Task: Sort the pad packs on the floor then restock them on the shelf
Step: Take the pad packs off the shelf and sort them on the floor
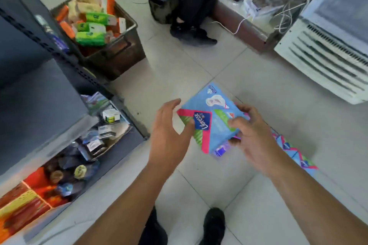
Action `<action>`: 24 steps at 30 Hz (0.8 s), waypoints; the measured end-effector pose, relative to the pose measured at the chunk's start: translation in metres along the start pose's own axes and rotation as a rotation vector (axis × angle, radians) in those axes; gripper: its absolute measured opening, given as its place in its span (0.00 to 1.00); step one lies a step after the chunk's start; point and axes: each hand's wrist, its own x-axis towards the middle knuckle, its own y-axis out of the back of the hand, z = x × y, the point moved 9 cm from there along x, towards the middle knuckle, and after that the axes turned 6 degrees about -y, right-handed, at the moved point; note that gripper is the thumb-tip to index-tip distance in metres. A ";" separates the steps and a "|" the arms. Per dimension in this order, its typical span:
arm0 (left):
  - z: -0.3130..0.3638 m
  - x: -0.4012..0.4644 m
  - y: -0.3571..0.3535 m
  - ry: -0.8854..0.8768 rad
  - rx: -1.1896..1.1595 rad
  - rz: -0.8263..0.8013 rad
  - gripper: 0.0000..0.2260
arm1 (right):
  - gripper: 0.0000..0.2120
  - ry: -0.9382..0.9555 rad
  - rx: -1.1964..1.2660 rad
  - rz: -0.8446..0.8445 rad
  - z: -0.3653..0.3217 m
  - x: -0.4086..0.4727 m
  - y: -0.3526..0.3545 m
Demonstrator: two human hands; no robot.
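A blue pad pack (214,113) with pink and green corner stripes and a dark blue logo is held above the tiled floor. My right hand (251,137) grips its right edge, fingers curled over the front and thumb underneath. My left hand (169,131) is spread beside the pack's left corner, its thumb touching the logo area and its fingers straight. More blue and pink pad packs (294,151) lie in a row on the floor, partly hidden behind my right forearm. The grey shelf (65,109) stands at the left.
The shelf's low level holds small boxes (110,115) and dark packets. A brown crate (119,45) of green and orange packs sits by the shelf. Another person's legs (189,16) stand ahead. A white freezer (328,55) is at the right. My shoes (214,225) are below.
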 end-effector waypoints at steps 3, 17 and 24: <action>0.004 -0.007 -0.087 0.357 -0.344 -0.301 0.17 | 0.13 -0.027 0.083 0.023 0.002 -0.006 0.078; 0.055 -0.011 -0.338 0.162 -0.050 -1.025 0.13 | 0.23 -0.059 -0.034 0.350 0.083 -0.009 0.272; 0.029 -0.005 -0.416 0.056 0.159 -0.978 0.18 | 0.18 -0.197 0.220 0.467 0.125 -0.004 0.331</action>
